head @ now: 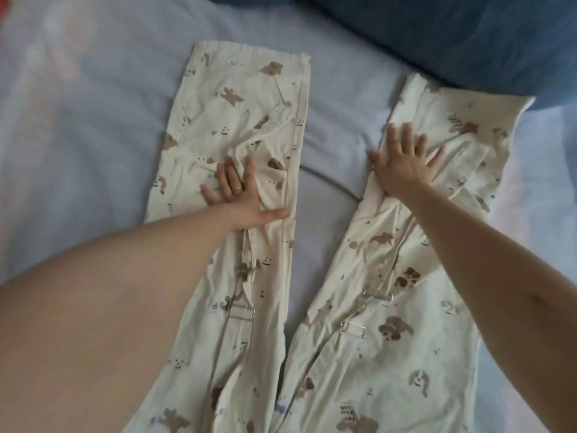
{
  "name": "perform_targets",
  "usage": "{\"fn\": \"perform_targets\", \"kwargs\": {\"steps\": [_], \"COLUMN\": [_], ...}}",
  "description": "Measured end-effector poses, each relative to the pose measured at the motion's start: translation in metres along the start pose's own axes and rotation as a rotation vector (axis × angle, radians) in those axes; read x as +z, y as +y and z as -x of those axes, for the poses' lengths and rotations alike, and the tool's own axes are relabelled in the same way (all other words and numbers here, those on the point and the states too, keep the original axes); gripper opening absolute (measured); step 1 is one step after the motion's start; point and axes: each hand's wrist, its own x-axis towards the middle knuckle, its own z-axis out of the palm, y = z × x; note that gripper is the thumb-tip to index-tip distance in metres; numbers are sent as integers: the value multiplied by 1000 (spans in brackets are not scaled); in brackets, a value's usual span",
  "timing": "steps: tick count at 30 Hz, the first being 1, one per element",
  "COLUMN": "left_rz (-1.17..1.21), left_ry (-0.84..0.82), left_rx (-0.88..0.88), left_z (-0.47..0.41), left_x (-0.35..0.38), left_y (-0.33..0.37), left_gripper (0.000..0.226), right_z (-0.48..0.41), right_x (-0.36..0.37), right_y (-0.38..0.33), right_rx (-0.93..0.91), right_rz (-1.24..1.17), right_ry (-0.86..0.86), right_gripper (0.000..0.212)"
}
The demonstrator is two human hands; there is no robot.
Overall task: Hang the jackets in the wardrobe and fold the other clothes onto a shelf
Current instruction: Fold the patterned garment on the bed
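1. Head view looks down on a pair of cream overalls (390,354) printed with small brown animals, lying flat on a bed with a pale blue sheet (93,120)
2. The two trouser legs point away from the person and lie apart in a narrow V, with a strip of sheet showing between them
3. The left hand (240,195) rests palm down on the left leg (237,98), about halfway along it; its fingers (229,178) are straight and spread, the thumb reaching toward the leg's inner seam, and one finger wears a ring (238,189)
4. The cloth is rucked into wrinkles just beyond the left fingertips
5. The right hand (402,164) lies flat on the right leg (468,126) near its inner edge, fingers (406,135) straight and spread wide
6. A strap (249,264) runs down the left leg to a metal buckle (240,314); two more buckles (376,296) lie on the right side, nearer the person
7. The far end of the right leg meets dark blue bedding (468,35) at the top right
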Motion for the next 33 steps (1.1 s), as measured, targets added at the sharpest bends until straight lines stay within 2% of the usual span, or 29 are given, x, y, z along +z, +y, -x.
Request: {"fn": "perform_targets", "kwargs": {"steps": [3, 4, 6, 8, 10, 12, 15, 16, 18, 21, 25, 26, 27, 29, 31, 32, 33], "left_rz": [63, 110, 244, 388, 377, 206, -135, -252, -303, -256, -294, -268, -203, 4, 249, 338, 380], "left_ry": [102, 134, 253, 416, 512, 463, 276, 261, 283, 323, 283, 275, 282, 311, 318, 297, 265], "left_rx": [26, 22, 83, 189, 296, 418, 633, 644, 556, 426, 466, 416, 317, 91, -4, -7, 6], "left_z": [2, 14, 34, 54, 109, 176, 283, 313, 366, 414, 441, 443, 444, 445, 453, 448, 450], "left_x": [0, 9, 19, 37, 76, 129, 239, 271, 319, 332, 326, 324, 321, 315, 314, 310, 311], "left_y": [4, -1, -4, -8, -22, -38, -88, -111, -153, -180, -211, -220, -231, -248, -261, -261, -264], "left_gripper": [120, 110, 88, 74, 67, 65, 70, 74, 77, 71, 73, 73, 74, 73, 55, 45, 39], "right_z": [82, 138, 242, 325, 398, 443, 499, 516, 553, 602, 647, 657, 666, 676, 680, 673, 672], "right_x": [16, 30, 62, 103, 138, 160, 163, 162, 159, 154, 161, 167, 169, 169, 168, 165, 163], "right_y": [-41, -50, -57, -40, -1, 39, 84, 92, 100, 88, 55, 53, 51, 56, 69, 75, 79], "right_rx": [-145, -213, -430, -639, -722, -610, -135, 1, 133, 55, -351, -365, -278, 41, 297, 339, 268], "right_rz": [-113, -153, -185, -102, -16, 17, -55, -79, -79, -89, -172, -176, -194, -336, -525, -572, -549], "right_ry": [281, 298, 244, 166, 80, -2, -99, -119, -126, -115, -160, -201, -227, -216, -249, -299, -347], "right_gripper": [59, 58, 58, 57, 55, 57, 64, 65, 68, 68, 64, 65, 68, 71, 53, 40, 33]}}
